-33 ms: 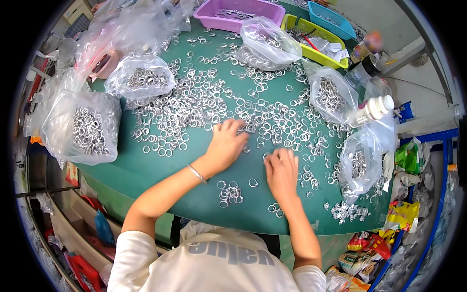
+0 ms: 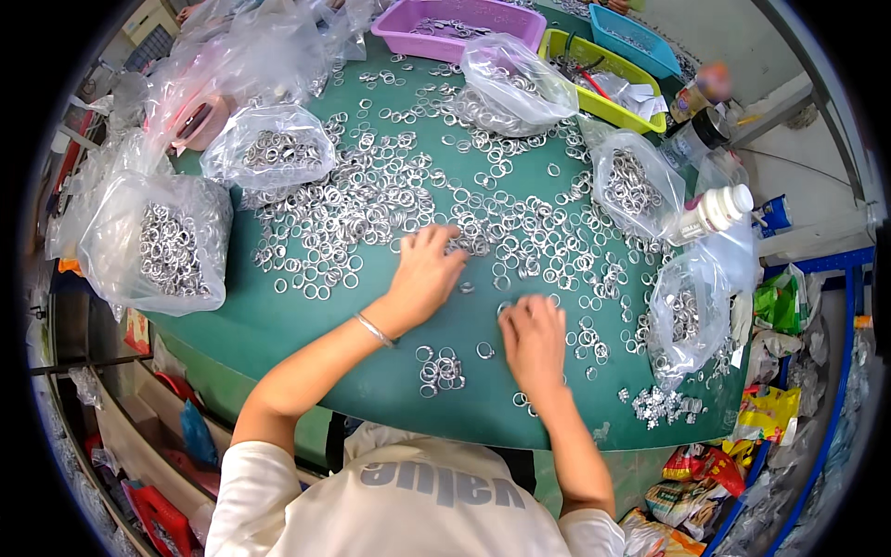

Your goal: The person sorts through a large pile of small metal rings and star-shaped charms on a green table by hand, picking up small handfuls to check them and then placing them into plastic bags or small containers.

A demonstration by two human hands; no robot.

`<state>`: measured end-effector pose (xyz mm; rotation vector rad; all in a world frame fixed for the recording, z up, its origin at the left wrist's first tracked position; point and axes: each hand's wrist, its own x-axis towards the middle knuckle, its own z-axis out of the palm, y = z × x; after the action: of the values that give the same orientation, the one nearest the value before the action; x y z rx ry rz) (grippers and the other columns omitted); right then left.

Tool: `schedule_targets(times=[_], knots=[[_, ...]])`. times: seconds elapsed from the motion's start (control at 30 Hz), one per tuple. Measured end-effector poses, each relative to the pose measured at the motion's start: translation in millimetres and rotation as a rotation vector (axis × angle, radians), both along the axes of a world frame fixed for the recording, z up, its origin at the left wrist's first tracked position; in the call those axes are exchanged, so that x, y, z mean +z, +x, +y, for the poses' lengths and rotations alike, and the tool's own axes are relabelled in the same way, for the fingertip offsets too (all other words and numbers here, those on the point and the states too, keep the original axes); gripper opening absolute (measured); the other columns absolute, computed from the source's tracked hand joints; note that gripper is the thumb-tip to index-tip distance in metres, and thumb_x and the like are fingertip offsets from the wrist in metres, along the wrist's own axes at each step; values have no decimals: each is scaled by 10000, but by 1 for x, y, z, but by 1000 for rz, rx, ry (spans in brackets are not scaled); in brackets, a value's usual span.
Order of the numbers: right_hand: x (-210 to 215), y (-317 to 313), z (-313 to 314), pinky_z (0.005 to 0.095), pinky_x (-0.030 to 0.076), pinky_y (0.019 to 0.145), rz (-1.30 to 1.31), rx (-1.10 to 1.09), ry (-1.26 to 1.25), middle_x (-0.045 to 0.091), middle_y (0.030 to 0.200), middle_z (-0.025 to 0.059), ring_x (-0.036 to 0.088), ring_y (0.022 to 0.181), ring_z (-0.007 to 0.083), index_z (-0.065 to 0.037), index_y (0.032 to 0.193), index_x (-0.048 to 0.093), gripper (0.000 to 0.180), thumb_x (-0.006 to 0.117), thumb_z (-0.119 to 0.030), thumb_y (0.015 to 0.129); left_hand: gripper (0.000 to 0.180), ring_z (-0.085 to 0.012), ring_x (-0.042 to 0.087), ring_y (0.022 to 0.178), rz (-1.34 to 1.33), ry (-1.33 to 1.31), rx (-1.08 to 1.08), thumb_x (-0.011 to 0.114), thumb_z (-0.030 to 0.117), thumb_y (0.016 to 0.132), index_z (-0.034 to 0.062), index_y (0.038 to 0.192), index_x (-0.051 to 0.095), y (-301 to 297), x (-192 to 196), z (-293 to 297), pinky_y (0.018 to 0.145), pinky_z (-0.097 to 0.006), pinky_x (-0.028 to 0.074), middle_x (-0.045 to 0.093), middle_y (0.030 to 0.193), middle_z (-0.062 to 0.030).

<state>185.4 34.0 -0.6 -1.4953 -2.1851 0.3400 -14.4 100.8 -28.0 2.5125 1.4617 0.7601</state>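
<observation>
**On the green tabletop: rings by the hundred, sorting well short of done**

Across the tabletop (image 2: 278,325) a wide scatter of metal rings (image 2: 371,200) lies loose, thickest in the middle band and thinning toward the near edge. Left hand (image 2: 425,274) is flat on the felt-like green surface, fingers spread and fingertips touching the edge of the heap, gripping nothing. Right hand (image 2: 534,334) is curled palm-down, fingertips pressed on a ring or two near the heap's lower edge; whether it has pinched one I cannot tell.

What looks done: a small cluster (image 2: 440,369) sits apart between the forearms, and a second little pile (image 2: 661,405) lies near the right edge. Several clear bags (image 2: 167,246) around the rim already hold rings (thin, crinkly plastic, glinting under the light). What looks left, by my reading: most of it, since the loose heap far outweighs the separated clusters.

Rings are thin, round, silvery and shiny, roughly alike in size. At the far side sit a purple tray (image 2: 464,28), a yellow-green tray (image 2: 603,79) and a blue tray (image 2: 636,37), all hard moulded plastic. A white bottle (image 2: 713,212) lies tilted at the right.
</observation>
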Motion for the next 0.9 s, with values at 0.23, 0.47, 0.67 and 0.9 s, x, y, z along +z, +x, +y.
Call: schedule_targets(times=[0.23,0.47,0.67,0.9], knots=[[9,-2,13,411,398,824,215,-121,53,596,1008,93,532,952,298,-25,858,640,92,669,-96,808,375,-280,477,1111,-167,-113,-129,684,96,802,99,1163,578,14,13,-15,861,-396,391,509,1199,-94],[-12,2,45,385,407,814,-85,-248,114,618,911,106,545,915,288,-17,907,659,96,649,-67,826,411,-266,490,1043,98,-72,-74,710,136,780,88,1165,574,-2,3,-18,828,-399,381,508,1153,-89],[-5,2,20,415,454,781,141,-196,156,621,911,129,571,850,313,9,925,639,104,620,17,823,358,-277,490,1060,3,-86,-126,691,139,794,84,1132,587,-14,8,-31,853,-410,378,511,1163,-99],[-7,23,38,405,424,797,-3,-280,147,609,927,105,554,893,291,-20,912,645,117,676,-55,804,288,-278,486,1048,48,-33,-39,643,52,805,74,1088,596,-20,1,2,832,-402,362,522,1125,-95]])
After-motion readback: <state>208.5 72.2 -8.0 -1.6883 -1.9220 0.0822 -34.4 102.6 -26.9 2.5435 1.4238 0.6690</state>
